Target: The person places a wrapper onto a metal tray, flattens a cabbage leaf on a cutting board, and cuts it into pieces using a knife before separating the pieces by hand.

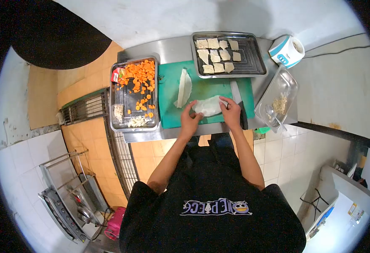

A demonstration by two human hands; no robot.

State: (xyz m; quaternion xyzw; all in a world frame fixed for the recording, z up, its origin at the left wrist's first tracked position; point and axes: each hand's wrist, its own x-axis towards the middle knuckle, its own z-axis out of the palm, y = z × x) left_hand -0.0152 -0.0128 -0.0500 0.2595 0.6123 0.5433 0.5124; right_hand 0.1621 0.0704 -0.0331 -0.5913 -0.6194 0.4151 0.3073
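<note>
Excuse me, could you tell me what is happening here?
A person in a black T-shirt has the left hand and right hand at opposite ends of a flat whitish sheet over a green cutting board. A whitish strip lies to the sheet's left, a black-handled metal knife to its right. Chopped orange carrots and pale flat squares sit in separate rectangular metal trays.

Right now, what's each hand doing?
Left hand: partly open, touching one end of the white sheet.
Right hand: at the other end; grip cannot be told.
</note>
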